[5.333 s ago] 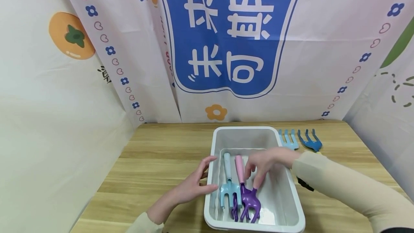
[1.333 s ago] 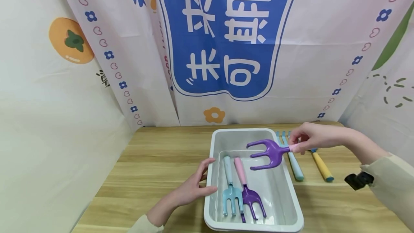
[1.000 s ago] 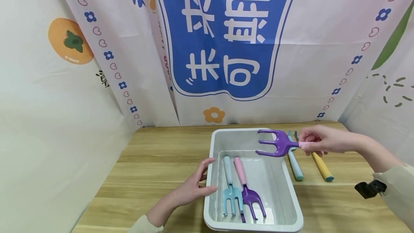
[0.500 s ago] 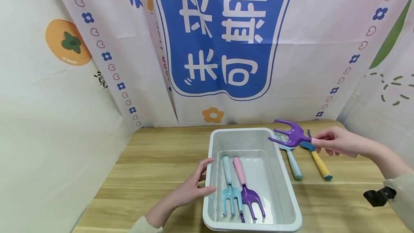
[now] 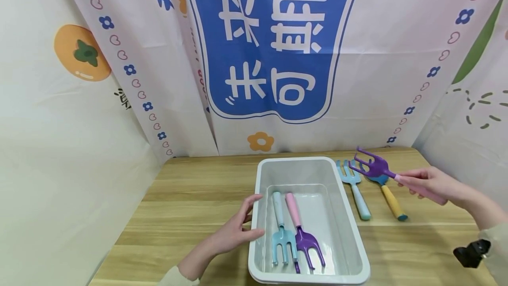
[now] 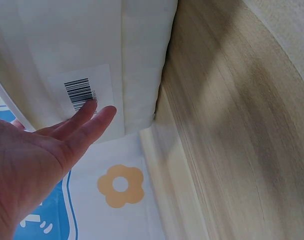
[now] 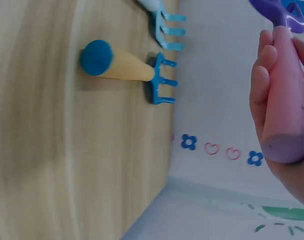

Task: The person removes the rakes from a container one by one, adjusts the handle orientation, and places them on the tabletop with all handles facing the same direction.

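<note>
My right hand (image 5: 440, 184) grips the pink handle of a purple rake (image 5: 377, 167), held in the air over the table's right side, its tines pointing left. In the right wrist view my fingers curl round the pink handle (image 7: 287, 100). My left hand (image 5: 234, 228) rests with spread, relaxed fingers at the left wall of the white bin (image 5: 363, 259); in the left wrist view its fingertips lie by the barcode label (image 6: 79, 92). Inside the bin are a light blue rake (image 5: 279, 211) and a pink-handled purple rake (image 5: 293, 208), with another purple tip partly hidden under the light blue one.
Right of the bin, a light blue rake (image 5: 360, 200) and a yellow-handled blue rake (image 5: 393, 202) lie side by side on the wooden table (image 5: 186, 202). A printed cloth (image 5: 377, 92) hangs behind the table's back edge.
My right hand has lifted the purple rake out of the bin and carried it right, past the bin's edge; its handle now shows more. My left hand stays at the bin's wall.
</note>
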{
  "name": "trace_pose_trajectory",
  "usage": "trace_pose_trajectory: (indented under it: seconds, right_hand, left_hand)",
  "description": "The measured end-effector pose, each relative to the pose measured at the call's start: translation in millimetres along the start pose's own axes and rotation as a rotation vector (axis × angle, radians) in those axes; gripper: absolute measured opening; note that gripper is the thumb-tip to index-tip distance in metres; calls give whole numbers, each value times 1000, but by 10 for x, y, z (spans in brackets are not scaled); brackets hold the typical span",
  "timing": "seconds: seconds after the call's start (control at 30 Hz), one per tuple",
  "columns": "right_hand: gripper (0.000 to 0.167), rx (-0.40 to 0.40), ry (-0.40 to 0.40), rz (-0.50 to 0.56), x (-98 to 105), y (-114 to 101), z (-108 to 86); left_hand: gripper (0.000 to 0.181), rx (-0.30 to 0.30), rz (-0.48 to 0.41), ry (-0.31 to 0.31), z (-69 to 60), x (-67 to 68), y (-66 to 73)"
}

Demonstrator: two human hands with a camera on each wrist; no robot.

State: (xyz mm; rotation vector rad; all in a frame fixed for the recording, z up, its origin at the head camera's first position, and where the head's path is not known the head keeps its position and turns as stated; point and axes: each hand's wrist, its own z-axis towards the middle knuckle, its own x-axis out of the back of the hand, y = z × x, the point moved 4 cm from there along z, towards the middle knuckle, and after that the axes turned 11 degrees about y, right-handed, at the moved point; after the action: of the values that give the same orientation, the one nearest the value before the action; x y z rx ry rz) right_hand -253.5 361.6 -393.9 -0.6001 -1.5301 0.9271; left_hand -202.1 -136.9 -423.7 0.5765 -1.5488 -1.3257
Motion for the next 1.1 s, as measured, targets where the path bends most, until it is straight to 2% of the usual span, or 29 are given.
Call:
trace_pose_trajectory:
  seconds: [0.1, 0.2, 0.43, 0.63, 0.73, 0.93, 1.1]
  right_hand:
    - [46, -7, 27, -2, -44, 124, -13]
    - [44, 9, 56, -5, -94, 218, -15]
    - [45, -9, 96, 46, -180, 322, -21]
    - [31, -19, 106, 128, -197, 395, -52]
    - [30, -30, 130, 121, -189, 427, -61]
    - [40, -82, 193, 88, -152, 504, -73]
    - [39, -64, 238, 49, -119, 555, -77]
  left_hand:
    - [77, -2, 4, 2, -1, 2, 1]
    - [78, 0, 7, 4, -2, 4, 6]
    - [77, 3, -4, 5, -7, 1, 17]
    - [74, 3, -10, 4, -7, 2, 12]
    - [75, 0, -9, 7, -13, 3, 10]
    - [76, -2, -3, 11, -17, 2, 6]
    - [76, 13, -8, 8, -15, 1, 2]
